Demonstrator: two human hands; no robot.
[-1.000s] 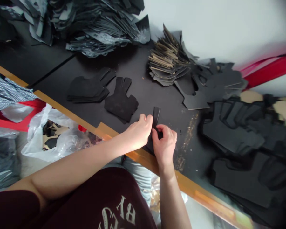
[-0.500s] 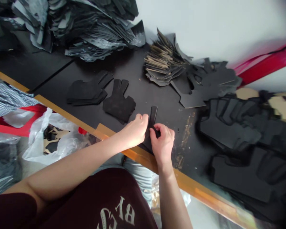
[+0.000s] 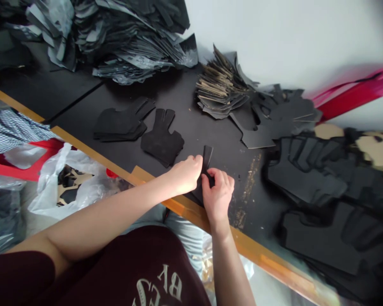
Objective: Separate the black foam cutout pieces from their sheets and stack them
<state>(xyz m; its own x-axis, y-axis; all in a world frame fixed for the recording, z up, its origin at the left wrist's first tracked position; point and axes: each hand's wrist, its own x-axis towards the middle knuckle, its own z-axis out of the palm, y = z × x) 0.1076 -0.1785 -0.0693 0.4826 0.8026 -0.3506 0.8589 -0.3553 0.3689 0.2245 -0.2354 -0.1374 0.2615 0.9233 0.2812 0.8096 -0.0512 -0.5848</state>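
Black worktop (image 3: 185, 100) with orange wooden edging (image 3: 166, 187) carries heaps of cut black sheet pieces (image 3: 127, 46), seen from the head camera. A narrow black cut-out (image 3: 206, 159) stands tilted just above the edging, between both hands. Left hand (image 3: 187, 174) is closed against it, and curled fingers of the right hand (image 3: 217, 191) pinch it lower down. A glove-shaped black piece (image 3: 162, 142) lies near the left hand.

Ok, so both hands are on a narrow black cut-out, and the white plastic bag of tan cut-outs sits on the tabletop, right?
No: the head view shows the white plastic bag off the table, below its wooden edge. Left hand and right hand stand as said.
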